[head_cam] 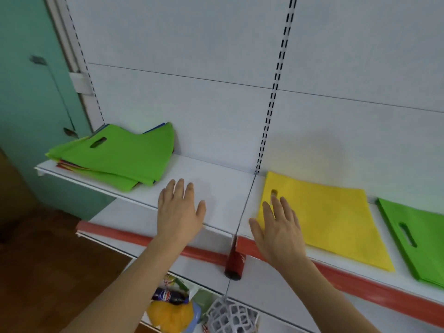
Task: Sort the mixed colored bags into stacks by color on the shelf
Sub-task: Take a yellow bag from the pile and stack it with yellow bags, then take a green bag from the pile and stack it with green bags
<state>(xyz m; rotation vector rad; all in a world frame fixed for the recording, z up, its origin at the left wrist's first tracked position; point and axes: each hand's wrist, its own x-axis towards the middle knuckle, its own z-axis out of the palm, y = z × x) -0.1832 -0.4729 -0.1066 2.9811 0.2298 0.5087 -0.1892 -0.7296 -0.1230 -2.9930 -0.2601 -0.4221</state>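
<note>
While both hands hover with fingers spread, the white shelf (216, 179) runs across the view in front of a pale back panel (192, 68) with two slotted uprights. At the far left of the shelf lies the mixed pile of bags (115, 159), a green bag on top with its cut-out handle showing and red, yellow and blue edges peeking from beneath. Right of the centre seam lies a single yellow bag (336, 222), flat, its handle slot toward the left. Just beside it, at the right edge, lies a green bag (418, 239), only partly in view. A red strip (360, 280) lines the shelf's front edge. The left hand (180, 212) is over bare shelf between the pile and the yellow bag, grip spread and holding nothing. The right hand (278, 227) is over the yellow bag's left edge, grip spread too; whether it touches the bag I cannot tell. Below, snack packets (170, 306) sit on a lower level.
</note>
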